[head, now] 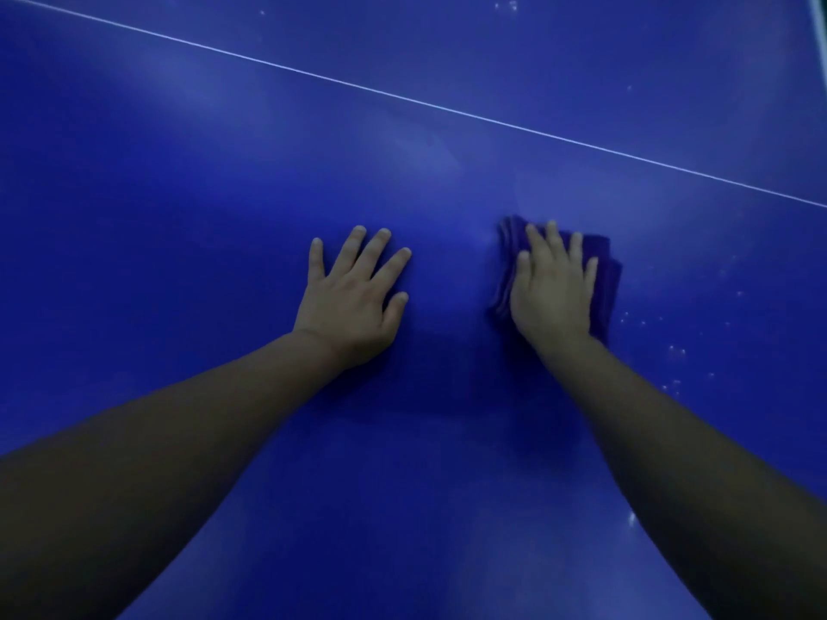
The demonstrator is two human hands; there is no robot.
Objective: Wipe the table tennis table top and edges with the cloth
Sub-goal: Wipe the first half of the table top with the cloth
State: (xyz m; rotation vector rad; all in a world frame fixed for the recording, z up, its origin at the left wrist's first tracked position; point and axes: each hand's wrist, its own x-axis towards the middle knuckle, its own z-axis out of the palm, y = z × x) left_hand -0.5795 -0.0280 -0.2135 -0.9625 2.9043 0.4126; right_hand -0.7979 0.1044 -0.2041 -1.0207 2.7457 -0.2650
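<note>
A folded purple cloth (602,279) is pressed by the right hand (552,290) – fingers straight, apart – onto the glossy blue table top (223,172); left of the cloth, the left hand (353,297) is laid flat, fingers spread; a thin white line (402,99) is seen beyond it.

R hand (552,293) flat on cloth (602,270); L hand (353,297) flat on table (179,172).

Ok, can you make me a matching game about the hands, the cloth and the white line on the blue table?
Things:
1. left hand
2. right hand
3. cloth
4. white line

States:
A. crosses the table top beyond both hands
B. lies flat on bare table
C. purple, folded, under a hand
D. presses down on the cloth

Pairs: 1-B, 2-D, 3-C, 4-A
</note>
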